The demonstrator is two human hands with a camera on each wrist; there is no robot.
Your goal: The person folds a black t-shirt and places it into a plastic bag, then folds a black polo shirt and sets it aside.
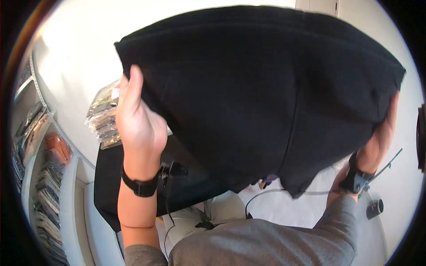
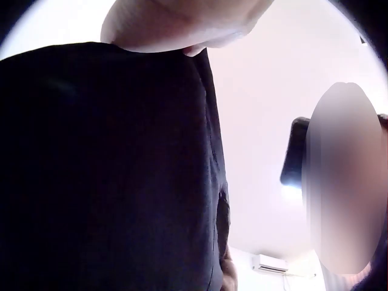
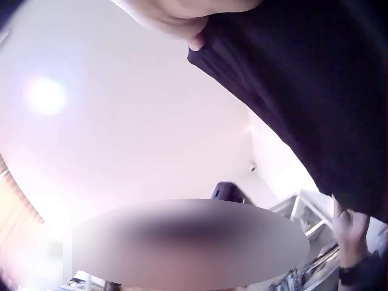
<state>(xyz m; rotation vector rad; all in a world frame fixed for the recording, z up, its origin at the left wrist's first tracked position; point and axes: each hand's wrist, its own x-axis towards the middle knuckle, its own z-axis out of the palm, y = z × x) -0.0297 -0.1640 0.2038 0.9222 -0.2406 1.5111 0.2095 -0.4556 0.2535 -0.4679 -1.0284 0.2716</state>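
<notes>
Both hands are raised and set well apart, each clamped on a top corner of a black garment (image 1: 266, 93) that hangs spread between them and fills the middle of the head view. The left hand (image 1: 135, 119) grips the left corner with the thumb on the near side and the fingers hidden behind the fabric; the left wrist view shows it (image 2: 182, 24) pinching the garment (image 2: 103, 170) at its upper edge. The right hand (image 1: 381, 137) holds the right edge, mostly hidden by the fabric; the right wrist view shows it (image 3: 176, 15) closed on the garment's (image 3: 315, 79) corner. Below the garment, a black cloth (image 1: 108, 186) lies on a white surface (image 1: 301, 208), with a stack of packets (image 1: 104, 117) at its far left. A shelf (image 1: 44, 177) of packed goods stands at the far left.
</notes>
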